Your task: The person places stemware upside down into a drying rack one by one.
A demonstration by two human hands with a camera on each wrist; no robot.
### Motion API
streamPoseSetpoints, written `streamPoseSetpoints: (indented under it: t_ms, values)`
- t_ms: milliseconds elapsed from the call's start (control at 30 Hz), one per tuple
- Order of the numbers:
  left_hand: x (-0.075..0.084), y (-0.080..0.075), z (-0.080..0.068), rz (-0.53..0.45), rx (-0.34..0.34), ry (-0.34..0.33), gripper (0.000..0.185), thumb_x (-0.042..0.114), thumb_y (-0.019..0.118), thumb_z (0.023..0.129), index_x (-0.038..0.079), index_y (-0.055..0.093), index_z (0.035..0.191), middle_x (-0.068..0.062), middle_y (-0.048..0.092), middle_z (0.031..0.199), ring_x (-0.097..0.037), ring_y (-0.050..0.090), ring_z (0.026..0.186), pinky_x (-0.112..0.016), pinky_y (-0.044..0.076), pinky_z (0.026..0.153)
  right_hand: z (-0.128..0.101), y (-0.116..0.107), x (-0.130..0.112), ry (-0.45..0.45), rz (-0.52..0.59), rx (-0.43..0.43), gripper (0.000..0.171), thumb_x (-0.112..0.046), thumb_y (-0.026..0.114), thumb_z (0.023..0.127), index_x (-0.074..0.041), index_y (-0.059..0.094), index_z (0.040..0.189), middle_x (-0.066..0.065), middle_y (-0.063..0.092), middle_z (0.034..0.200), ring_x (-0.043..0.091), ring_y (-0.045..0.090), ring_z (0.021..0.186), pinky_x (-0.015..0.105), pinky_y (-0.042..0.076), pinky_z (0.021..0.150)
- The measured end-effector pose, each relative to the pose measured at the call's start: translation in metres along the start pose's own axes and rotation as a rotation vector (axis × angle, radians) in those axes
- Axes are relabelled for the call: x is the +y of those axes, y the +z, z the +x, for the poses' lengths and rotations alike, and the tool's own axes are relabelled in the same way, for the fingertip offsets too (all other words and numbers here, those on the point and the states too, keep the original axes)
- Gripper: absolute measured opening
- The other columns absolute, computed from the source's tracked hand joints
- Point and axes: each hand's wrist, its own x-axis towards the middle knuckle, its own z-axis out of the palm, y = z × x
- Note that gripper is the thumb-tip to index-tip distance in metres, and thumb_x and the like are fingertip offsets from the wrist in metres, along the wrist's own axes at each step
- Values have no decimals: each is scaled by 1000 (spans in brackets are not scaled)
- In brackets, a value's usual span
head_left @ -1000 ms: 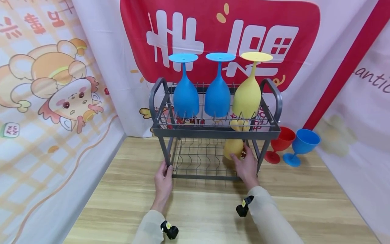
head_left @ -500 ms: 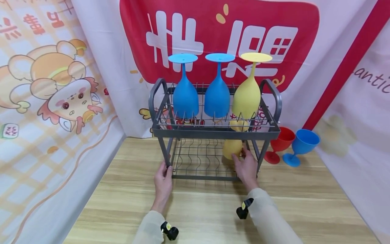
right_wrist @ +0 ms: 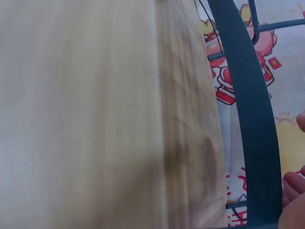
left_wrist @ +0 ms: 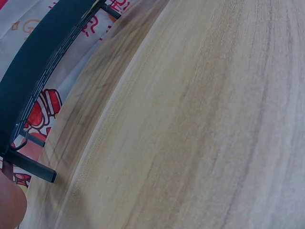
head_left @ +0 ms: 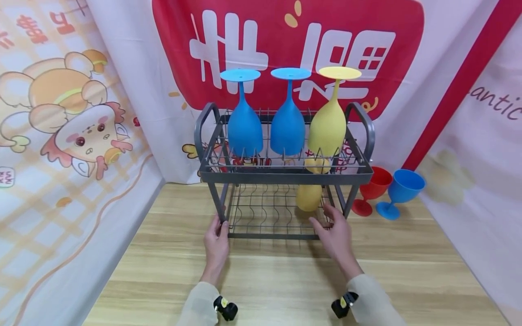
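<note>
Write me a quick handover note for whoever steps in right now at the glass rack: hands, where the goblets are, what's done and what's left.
Left hand: grips the front left leg of the grey rack, steadying it.
Right hand: open, just in front of the rack's lower shelf, holding nothing.
Done: two blue goblets and a yellow goblet stand upside down on the top shelf; a second yellow goblet sits upside down on the lower shelf, near the right hand.
Left, as it looks: the red goblet and another blue goblet stand upright on the table to the right of the rack, not yet racked.
</note>
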Motion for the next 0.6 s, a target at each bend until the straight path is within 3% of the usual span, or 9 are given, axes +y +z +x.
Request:
streamPoseSetpoints:
  t_ms: [167,300,400,533,600]
  values:
    - [-1,-1,1,-5,-4,7,48,7,57,107,23,58,153,-13,57,158,-34,60,142,-43,50,117,-26,-17,7,24,32,10,70,-42,78,97,-14,51,154,11,60,153,33,57,137,52,52,113]
    - [-1,-1,1,-11,-6,9,48,7,56,107,21,58,153,-14,58,156,-33,61,139,-30,53,112,-35,-36,15,-2,68,78,64,-42,79,96,-14,56,149,8,65,146,26,60,132,26,53,107]
    - [-1,-1,1,-10,-7,11,48,6,56,107,20,57,153,-14,58,157,-32,61,140,-28,53,111,-35,-53,20,-5,80,154,57,-41,77,98,-15,59,145,4,67,142,18,60,126,11,49,96]
    - [0,0,1,-2,-6,17,48,6,56,107,19,56,154,-14,58,157,-33,61,141,-37,52,115,-25,-73,23,57,82,223,60,-45,74,99,-19,55,149,1,64,146,14,57,128,12,49,95]
    - [0,0,1,-1,0,16,48,5,56,107,19,57,153,-14,58,156,-33,61,140,-33,53,112,-17,-81,24,99,68,245,66,-49,73,98,-21,50,153,2,60,152,18,55,133,14,49,96]
